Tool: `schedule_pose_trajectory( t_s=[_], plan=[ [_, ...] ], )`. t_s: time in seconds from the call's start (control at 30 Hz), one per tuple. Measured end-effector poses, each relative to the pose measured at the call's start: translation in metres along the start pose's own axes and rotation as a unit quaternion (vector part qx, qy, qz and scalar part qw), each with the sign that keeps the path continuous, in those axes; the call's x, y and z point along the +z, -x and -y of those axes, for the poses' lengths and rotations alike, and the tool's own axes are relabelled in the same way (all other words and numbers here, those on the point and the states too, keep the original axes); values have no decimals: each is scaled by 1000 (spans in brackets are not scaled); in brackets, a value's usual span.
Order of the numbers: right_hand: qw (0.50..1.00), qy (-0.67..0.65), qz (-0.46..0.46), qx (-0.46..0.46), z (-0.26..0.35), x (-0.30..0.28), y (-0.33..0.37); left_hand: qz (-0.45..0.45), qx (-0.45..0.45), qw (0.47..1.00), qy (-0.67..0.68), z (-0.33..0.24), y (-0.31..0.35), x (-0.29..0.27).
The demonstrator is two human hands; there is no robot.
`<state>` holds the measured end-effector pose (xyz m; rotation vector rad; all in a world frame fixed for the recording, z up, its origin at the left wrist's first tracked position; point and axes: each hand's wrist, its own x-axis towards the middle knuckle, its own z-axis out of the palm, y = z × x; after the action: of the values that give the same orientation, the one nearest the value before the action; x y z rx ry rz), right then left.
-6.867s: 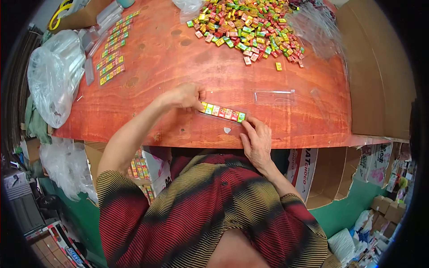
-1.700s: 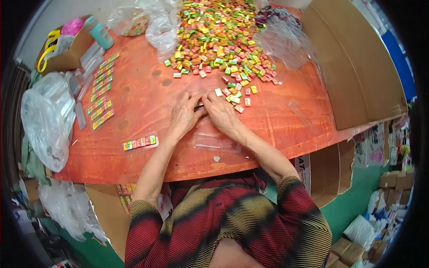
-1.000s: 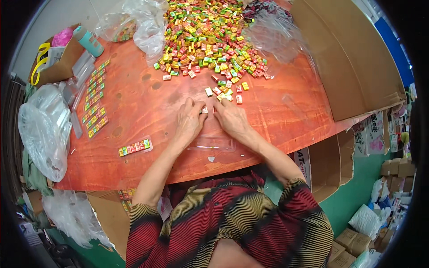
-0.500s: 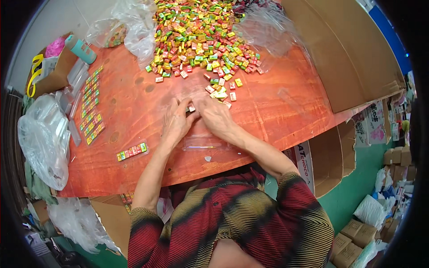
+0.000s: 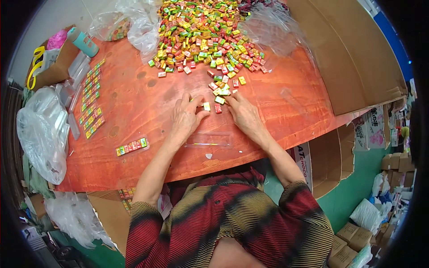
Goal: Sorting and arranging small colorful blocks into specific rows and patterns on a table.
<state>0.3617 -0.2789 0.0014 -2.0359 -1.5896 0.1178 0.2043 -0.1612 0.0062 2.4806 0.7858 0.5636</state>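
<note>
My left hand (image 5: pixel 187 117) is curled, thumb and fingers closed about small boxes; the yellow-and-white end of one small box (image 5: pixel 207 106) shows at the fingertips. My right hand (image 5: pixel 245 115) reaches in from the other side, fingers apart, its tips at the edge of a few loose boxes. Between the hands lie a red box (image 5: pixel 218 108) and a yellow-green box (image 5: pixel 220 100). Nearer my body, a clear plastic tray (image 5: pixel 208 140) lies on the red wooden table (image 5: pixel 277 116). Further left rests a clear tray filled with a row of boxes (image 5: pixel 131 146).
A large heap of coloured boxes (image 5: pixel 203 38) covers the far middle, flanked by clear plastic bags (image 5: pixel 144 35). Several filled rows (image 5: pixel 91 100) line the left side near a turquoise bottle (image 5: pixel 84 42). A big cardboard panel (image 5: pixel 353 53) borders the right.
My right hand has moved right, away from my left hand, toward the loose boxes. The left hand has shifted slightly right. A red box now shows between them.
</note>
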Motion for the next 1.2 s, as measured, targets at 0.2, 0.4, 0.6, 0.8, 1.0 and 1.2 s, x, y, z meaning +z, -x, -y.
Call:
schedule_pose_trajectory(
  t_s=[0.2, 0.4, 0.6, 0.8, 1.0, 1.2],
  plan=[
    [997, 14, 54, 55, 7, -5, 1, -12, 3, 999, -35, -3, 1, 7],
    [997, 53, 39, -28, 22, -10, -7, 12, 15, 1000, -23, -8, -3, 0],
    [994, 12, 88, -61, 19, 5, -13, 21, 42, 998, -48, -1, -3, 6],
    [991, 17, 92, -94, 6, -4, -26, -5, 53, 998, -28, 8, 8, 3],
    [990, -59, 47, -115, -7, -3, -16, 9, 46, 998, -37, 2, 8, 0],
    [993, 47, 105, -40, -11, -15, -13, 17, 32, 999, -18, -3, 5, 7]
  ],
)
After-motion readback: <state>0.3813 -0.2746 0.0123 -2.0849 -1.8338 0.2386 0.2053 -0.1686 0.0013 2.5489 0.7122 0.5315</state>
